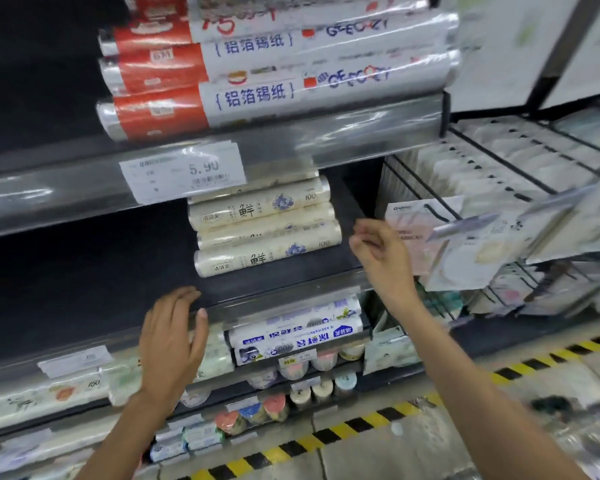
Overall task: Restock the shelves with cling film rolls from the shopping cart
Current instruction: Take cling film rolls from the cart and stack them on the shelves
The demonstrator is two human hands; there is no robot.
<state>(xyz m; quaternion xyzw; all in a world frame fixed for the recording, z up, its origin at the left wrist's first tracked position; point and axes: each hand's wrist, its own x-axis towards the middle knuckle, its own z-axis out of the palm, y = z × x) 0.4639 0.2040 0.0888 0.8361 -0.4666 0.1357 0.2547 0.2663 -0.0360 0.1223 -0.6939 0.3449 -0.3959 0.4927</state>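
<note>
A big dark shelf [84,271] fills most of the view, and most of it is bare. At the back on its right side lies a stack of cream cling film rolls [264,230], one on top of another. Above them, on a higher shelf, lie long foil rolls [257,95] with red and white wrappers. A white price tag [182,173] with "5.90" hangs on the rail under them. On the shelf below the cream rolls lie blue and white rolls [297,336], and under those sit small round tubs [291,372]. To the right is a wire rack [499,161] full of pale flat packets [447,244]. The floor [378,441] has a yellow and black striped line.

The left hand [172,341] is flat against the front edge of the dark shelf. Its fingers [187,296] are spread and hold nothing. The right hand [381,254] is up in the air just beside the right end of the cream rolls, not touching them. Its fingers [362,233] are loosely curled and hold nothing.
</note>
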